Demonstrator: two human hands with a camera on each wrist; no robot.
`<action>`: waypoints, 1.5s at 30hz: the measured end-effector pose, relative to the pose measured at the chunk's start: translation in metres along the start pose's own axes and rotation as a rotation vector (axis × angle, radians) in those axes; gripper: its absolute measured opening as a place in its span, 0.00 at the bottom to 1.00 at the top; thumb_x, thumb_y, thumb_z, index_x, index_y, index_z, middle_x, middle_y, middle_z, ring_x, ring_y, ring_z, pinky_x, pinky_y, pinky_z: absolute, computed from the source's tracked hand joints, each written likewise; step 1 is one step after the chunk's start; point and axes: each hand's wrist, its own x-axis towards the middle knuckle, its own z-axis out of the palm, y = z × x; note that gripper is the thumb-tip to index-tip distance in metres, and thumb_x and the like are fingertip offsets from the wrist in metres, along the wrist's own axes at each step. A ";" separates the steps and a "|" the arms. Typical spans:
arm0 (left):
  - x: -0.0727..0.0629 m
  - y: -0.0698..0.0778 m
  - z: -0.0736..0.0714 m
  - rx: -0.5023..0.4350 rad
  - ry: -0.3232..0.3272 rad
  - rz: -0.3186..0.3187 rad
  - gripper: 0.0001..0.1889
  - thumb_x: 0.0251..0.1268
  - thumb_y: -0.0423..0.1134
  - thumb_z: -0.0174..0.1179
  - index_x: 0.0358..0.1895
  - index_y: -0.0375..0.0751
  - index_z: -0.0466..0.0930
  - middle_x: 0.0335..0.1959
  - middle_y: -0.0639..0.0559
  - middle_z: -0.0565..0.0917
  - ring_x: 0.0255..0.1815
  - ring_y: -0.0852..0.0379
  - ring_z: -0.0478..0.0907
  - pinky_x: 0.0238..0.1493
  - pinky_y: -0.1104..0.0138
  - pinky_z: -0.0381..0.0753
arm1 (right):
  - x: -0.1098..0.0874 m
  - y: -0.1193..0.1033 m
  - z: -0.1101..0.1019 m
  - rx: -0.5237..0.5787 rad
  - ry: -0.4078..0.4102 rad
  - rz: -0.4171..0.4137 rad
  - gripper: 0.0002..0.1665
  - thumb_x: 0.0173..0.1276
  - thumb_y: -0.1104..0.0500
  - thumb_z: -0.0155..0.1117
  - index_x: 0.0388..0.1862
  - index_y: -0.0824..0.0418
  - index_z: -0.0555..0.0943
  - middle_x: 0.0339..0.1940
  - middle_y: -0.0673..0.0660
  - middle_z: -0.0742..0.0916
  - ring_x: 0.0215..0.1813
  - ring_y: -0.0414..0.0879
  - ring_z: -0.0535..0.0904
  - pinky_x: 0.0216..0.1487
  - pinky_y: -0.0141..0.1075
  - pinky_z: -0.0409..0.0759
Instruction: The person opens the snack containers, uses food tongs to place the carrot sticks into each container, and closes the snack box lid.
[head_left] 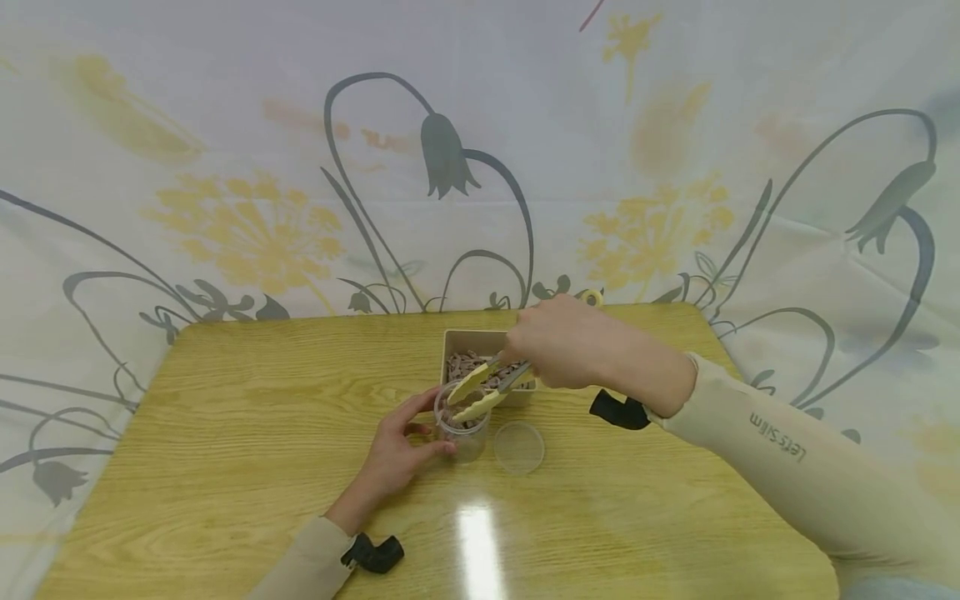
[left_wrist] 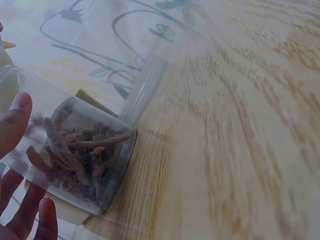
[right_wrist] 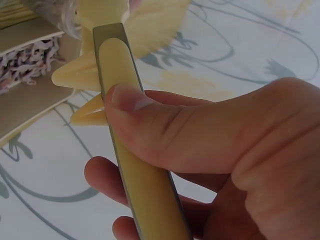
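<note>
My left hand holds a clear plastic jar upright on the table, thumb on one side and fingers on the other. Brown, wrinkled dried strips fill its lower part in the left wrist view. With my right hand I grip metal tongs with pale yellow tips, thumb pressed along the handle. The tips are spread and point down at the jar's mouth. Behind the jar stands a cream rectangular box of similar strips, partly covered by the tongs and right hand.
A round, clear lid lies flat on the wooden table, right of the jar. A flower-patterned cloth hangs behind the table's far edge. Black wrist mounts are on both forearms.
</note>
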 end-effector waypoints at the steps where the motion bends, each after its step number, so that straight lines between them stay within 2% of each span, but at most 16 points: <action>1: 0.000 0.000 0.000 0.001 0.000 0.002 0.39 0.49 0.26 0.75 0.68 0.34 0.72 0.61 0.39 0.78 0.60 0.42 0.74 0.49 0.44 0.82 | 0.000 0.000 -0.001 0.004 -0.002 0.004 0.21 0.62 0.72 0.67 0.49 0.52 0.89 0.40 0.52 0.89 0.38 0.49 0.84 0.21 0.31 0.76; 5: 0.000 0.000 0.000 0.002 -0.001 0.010 0.39 0.49 0.26 0.75 0.69 0.35 0.72 0.62 0.39 0.78 0.61 0.43 0.75 0.49 0.45 0.82 | 0.000 -0.001 -0.003 0.000 0.001 0.014 0.23 0.60 0.73 0.65 0.48 0.51 0.89 0.39 0.51 0.89 0.38 0.48 0.84 0.22 0.31 0.76; 9: 0.000 0.000 0.000 0.001 -0.003 0.016 0.39 0.49 0.25 0.74 0.69 0.34 0.71 0.62 0.39 0.78 0.61 0.40 0.74 0.49 0.45 0.83 | -0.003 0.000 -0.006 -0.004 0.008 0.019 0.19 0.60 0.71 0.69 0.45 0.51 0.89 0.36 0.50 0.88 0.37 0.47 0.83 0.26 0.33 0.80; 16: -0.001 0.002 -0.001 -0.003 -0.001 0.024 0.38 0.49 0.25 0.74 0.68 0.31 0.71 0.62 0.34 0.77 0.61 0.35 0.73 0.49 0.45 0.82 | -0.011 0.006 -0.009 0.058 0.021 0.046 0.25 0.60 0.69 0.72 0.55 0.50 0.87 0.45 0.47 0.88 0.42 0.48 0.84 0.29 0.33 0.80; 20: 0.000 0.002 -0.001 -0.007 -0.002 0.019 0.38 0.48 0.24 0.74 0.68 0.30 0.71 0.61 0.31 0.76 0.61 0.32 0.73 0.49 0.44 0.82 | -0.015 0.008 -0.008 0.080 0.057 0.043 0.26 0.59 0.67 0.74 0.56 0.48 0.86 0.45 0.45 0.88 0.42 0.47 0.82 0.29 0.33 0.78; 23: 0.000 -0.007 0.000 -0.007 0.002 0.017 0.39 0.47 0.23 0.74 0.68 0.30 0.70 0.62 0.31 0.76 0.61 0.31 0.72 0.49 0.44 0.82 | -0.017 0.008 -0.007 0.089 0.081 0.029 0.26 0.58 0.66 0.75 0.56 0.48 0.86 0.46 0.45 0.88 0.42 0.46 0.82 0.30 0.33 0.79; 28: 0.001 -0.032 0.003 -0.004 0.013 0.010 0.41 0.47 0.24 0.75 0.70 0.33 0.70 0.63 0.35 0.76 0.62 0.35 0.72 0.49 0.44 0.82 | -0.017 0.006 -0.004 0.115 0.107 -0.004 0.26 0.58 0.66 0.76 0.56 0.52 0.86 0.47 0.46 0.88 0.43 0.46 0.84 0.32 0.35 0.82; 30: 0.000 -0.035 0.003 -0.004 0.016 0.009 0.41 0.47 0.25 0.75 0.70 0.36 0.70 0.63 0.38 0.77 0.62 0.37 0.73 0.49 0.46 0.82 | -0.016 0.006 -0.003 0.119 0.111 -0.008 0.27 0.58 0.66 0.76 0.57 0.53 0.85 0.48 0.48 0.88 0.43 0.47 0.84 0.33 0.36 0.83; 34: 0.000 -0.037 0.002 -0.007 0.018 0.014 0.41 0.48 0.29 0.76 0.70 0.42 0.72 0.63 0.44 0.78 0.62 0.43 0.74 0.49 0.51 0.84 | -0.016 0.005 -0.001 0.124 0.106 -0.003 0.27 0.59 0.65 0.75 0.58 0.53 0.85 0.52 0.50 0.87 0.45 0.48 0.85 0.35 0.37 0.84; 38: 0.000 -0.036 0.002 -0.005 0.013 0.020 0.41 0.48 0.30 0.76 0.70 0.44 0.72 0.62 0.43 0.78 0.61 0.47 0.74 0.49 0.55 0.84 | -0.016 0.007 0.001 0.122 0.109 0.013 0.26 0.58 0.67 0.75 0.56 0.51 0.86 0.51 0.48 0.87 0.44 0.48 0.85 0.29 0.33 0.82; 43: 0.000 -0.036 0.003 0.002 0.012 0.011 0.41 0.48 0.29 0.76 0.70 0.41 0.71 0.62 0.41 0.78 0.60 0.53 0.73 0.49 0.52 0.84 | -0.018 0.010 0.002 0.130 0.122 0.028 0.25 0.59 0.67 0.75 0.55 0.50 0.86 0.54 0.49 0.87 0.47 0.49 0.84 0.30 0.33 0.81; 45: 0.000 -0.027 0.002 0.007 0.007 0.015 0.41 0.48 0.27 0.76 0.70 0.37 0.71 0.62 0.39 0.78 0.60 0.55 0.73 0.48 0.49 0.83 | -0.019 0.011 0.002 0.145 0.131 0.026 0.26 0.58 0.67 0.75 0.55 0.50 0.86 0.56 0.50 0.86 0.49 0.50 0.84 0.33 0.35 0.82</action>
